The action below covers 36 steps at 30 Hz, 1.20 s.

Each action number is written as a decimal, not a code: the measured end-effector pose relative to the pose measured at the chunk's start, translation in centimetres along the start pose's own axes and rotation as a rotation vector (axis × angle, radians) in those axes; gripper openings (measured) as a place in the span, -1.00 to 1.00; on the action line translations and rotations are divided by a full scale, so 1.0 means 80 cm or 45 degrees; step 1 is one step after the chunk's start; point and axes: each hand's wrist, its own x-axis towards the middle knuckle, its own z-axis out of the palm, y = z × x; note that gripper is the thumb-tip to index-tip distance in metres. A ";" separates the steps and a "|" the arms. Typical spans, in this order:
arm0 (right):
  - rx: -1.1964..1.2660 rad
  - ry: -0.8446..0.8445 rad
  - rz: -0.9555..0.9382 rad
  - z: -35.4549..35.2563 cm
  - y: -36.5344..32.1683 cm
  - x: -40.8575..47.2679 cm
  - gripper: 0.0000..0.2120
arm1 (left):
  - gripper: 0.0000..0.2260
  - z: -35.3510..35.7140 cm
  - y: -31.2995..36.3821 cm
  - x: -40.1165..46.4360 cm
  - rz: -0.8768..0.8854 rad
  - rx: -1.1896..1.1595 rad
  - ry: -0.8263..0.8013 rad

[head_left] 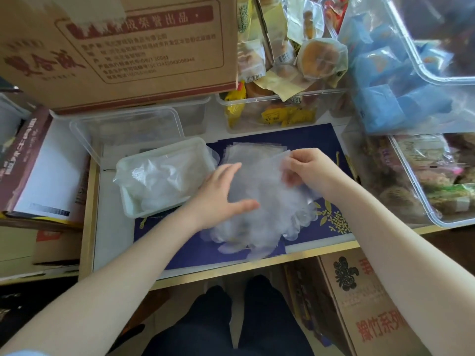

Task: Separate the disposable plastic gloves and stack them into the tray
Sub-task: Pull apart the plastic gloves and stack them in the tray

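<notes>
Two bare forearms reach forward. Left hand presses spread, straight fingers on the clear glove pile; right hand pinches its top glove's edge. Left of the fingers sits the white tray, holding gloves.

Left hand: bare, no glove, ring or watch to be seen.
Right hand: bare likewise, nothing worn at the wrist.
Forearms: both bare from wrist to elbow, no bracelet or band on either.
Sleeve: a pale blue edge of cloth shows far behind the left hand, at the upper arm, at the bottom left corner of the view; too little shows to tell the garment.
Right upper arm: out of view, so its sleeve cannot be told.
Trousers: dark, navy or black, plain cloth over both legs, seen below and between the two hands.
</notes>
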 end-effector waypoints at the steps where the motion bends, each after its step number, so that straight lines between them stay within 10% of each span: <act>1: -0.050 0.023 -0.034 0.003 -0.003 0.001 -0.76 | -0.18 0.010 0.005 0.002 0.067 0.074 0.052; 6: -0.085 -0.052 -0.097 0.002 -0.007 0.011 -0.66 | -0.26 0.047 0.000 0.018 0.055 -0.075 0.325; 11: -0.084 -0.121 -0.051 -0.010 0.000 0.028 -0.71 | -0.87 0.045 -0.009 0.024 -0.043 -0.325 0.328; 15: -0.161 -0.053 -0.057 -0.018 0.017 0.053 -0.82 | -0.80 0.018 -0.022 0.029 -0.260 -0.700 0.264; 22: -0.454 -0.047 -0.274 -0.004 0.041 0.109 -0.85 | -0.95 -0.035 -0.039 0.031 -0.229 -0.134 0.472; 30: -0.881 -0.019 -0.549 0.043 0.060 0.149 -0.77 | -0.79 -0.035 -0.020 0.087 -0.053 0.297 0.298; 36: -0.652 0.379 -0.259 0.042 0.068 0.119 -0.43 | -0.41 0.001 0.009 0.137 -0.311 0.410 0.038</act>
